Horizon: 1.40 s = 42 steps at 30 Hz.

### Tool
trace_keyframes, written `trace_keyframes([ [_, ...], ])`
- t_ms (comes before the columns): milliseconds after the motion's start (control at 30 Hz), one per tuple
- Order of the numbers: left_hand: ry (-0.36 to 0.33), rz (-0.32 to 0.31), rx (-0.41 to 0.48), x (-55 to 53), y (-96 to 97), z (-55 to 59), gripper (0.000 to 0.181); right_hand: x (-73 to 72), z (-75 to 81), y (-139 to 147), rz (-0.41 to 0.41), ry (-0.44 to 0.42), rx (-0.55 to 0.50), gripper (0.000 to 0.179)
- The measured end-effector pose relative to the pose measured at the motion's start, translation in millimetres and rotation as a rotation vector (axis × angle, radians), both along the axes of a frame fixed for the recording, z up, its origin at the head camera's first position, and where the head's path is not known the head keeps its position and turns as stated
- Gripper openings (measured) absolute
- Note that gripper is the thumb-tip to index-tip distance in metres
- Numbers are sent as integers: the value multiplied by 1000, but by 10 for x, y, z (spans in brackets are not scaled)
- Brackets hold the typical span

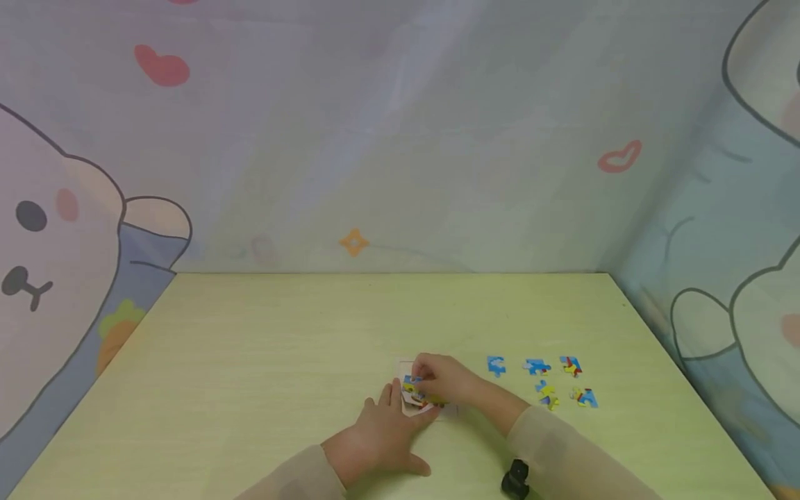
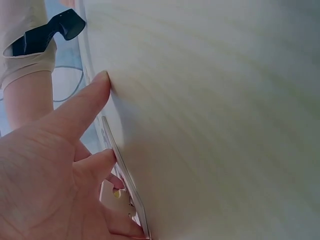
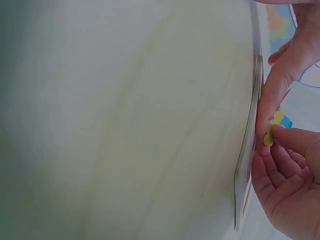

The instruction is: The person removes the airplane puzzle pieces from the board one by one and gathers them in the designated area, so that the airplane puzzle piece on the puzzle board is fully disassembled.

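A thin puzzle board point(image 1: 405, 367) with a white border lies flat on the table, partly covered by both hands. Colourful jigsaw pieces fill part of it. My left hand point(image 1: 382, 432) is spread beside its near left corner, fingers straight, with fingertips touching the board's edge point(image 2: 126, 172). Over the board, my right hand point(image 1: 445, 378) pinches a yellow and blue jigsaw piece point(image 3: 276, 119) between thumb and fingers. How that piece sits against its neighbours is hidden by the fingers.
To the right of the board, several loose jigsaw pieces point(image 1: 537, 367) lie spread on the pale wooden table point(image 1: 262, 347). A black wrist camera point(image 1: 516, 479) is strapped at the right sleeve. A printed cloth point(image 1: 400, 139) stands behind the table.
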State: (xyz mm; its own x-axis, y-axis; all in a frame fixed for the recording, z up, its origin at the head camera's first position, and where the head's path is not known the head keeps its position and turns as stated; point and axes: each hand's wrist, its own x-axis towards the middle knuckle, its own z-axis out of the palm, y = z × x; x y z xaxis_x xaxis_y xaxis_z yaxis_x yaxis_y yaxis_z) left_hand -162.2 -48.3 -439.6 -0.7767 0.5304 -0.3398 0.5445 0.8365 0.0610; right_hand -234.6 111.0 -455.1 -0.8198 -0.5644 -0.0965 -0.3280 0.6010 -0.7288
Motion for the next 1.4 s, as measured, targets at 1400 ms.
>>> trace_keyframes([
  [1400,93,39,-79,193,-18,32,84,-19,-28,17,-85,-87,-12,4],
])
